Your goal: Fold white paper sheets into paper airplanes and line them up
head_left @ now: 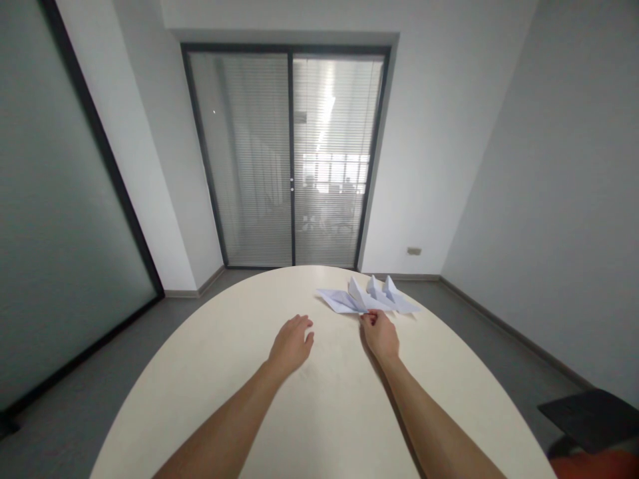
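Several white folded paper boats (392,296) stand close together at the far right of the table, their pointed peaks upright. The nearest paper boat (344,300) stretches out to the left of the others. With thumb and fingers pinched together, my right hand (381,334) has hold of its near edge. My left hand (291,342) is apart from the boats, over the middle of the table. Its fingers are slightly curved, the thumb stands away from them, and nothing is in it.
The round cream table (210,372) fills the lower view. Beyond it stands a glazed sliding door (292,153) with blinds. At the lower right are a dark flat panel (594,416) and something orange (599,464). A frosted glass panel (54,219) is at the left.
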Demonstrator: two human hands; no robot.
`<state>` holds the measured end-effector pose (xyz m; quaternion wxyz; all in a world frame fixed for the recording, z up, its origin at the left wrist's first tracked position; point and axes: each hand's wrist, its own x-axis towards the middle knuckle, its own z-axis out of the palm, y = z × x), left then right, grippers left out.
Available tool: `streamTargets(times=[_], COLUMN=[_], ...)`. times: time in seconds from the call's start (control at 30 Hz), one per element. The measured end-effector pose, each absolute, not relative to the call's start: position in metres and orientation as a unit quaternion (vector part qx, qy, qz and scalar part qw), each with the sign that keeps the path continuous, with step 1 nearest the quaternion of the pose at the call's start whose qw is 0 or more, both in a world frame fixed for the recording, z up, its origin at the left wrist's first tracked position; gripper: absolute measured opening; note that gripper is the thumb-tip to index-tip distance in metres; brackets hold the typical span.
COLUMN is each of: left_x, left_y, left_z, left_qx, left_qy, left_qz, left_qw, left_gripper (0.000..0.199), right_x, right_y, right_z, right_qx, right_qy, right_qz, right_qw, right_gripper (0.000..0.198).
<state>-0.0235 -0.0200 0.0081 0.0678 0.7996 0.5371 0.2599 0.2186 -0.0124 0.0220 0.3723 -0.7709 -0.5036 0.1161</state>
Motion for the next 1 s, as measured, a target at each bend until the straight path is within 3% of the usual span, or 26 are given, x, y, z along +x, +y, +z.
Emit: streamTargets(times=[0.17,0.33,0.5,0.67,0.8,1.0], left_x=[-0.024,-0.024,-0.023,-0.020,-0.016,-0.012], left_y=[-0.020,-0.019,-0.019,-0.021,-0.025,-0.030], left_z=[0.008,0.007,0.007,0.012,0.015,0.015], left_qx=[0.801,0.801,0.803,0.816,0.833,0.833], left_qy=[0.535,0.533,0.534,0.525,0.510,0.516], left_qz=[0.263,0.265,0.260,0.234,0.205,0.183], left_qw=[0.064,0.060,0.057,0.059,0.059,0.076], left_gripper=[0.030,0.030,0.031,0.038,0.047,0.054], right_x=[0.218,0.216,0.212,0.200,0.190,0.184], right_y=[-0.012,-0.015,-0.018,-0.023,-0.032,-0.037], right_z=[0.021,0.020,0.021,0.031,0.035,0.030], right_qx=[-0.770,-0.753,-0.705,-0.606,-0.535,-0.548], right_qy=[-0.501,-0.521,-0.580,-0.676,-0.763,-0.798], right_qz=[0.113,0.068,-0.053,-0.056,0.006,0.048], right_qw=[0.378,0.395,0.405,0.415,0.362,0.247], right_gripper=[0.027,0.040,0.023,0.018,0.026,0.049])
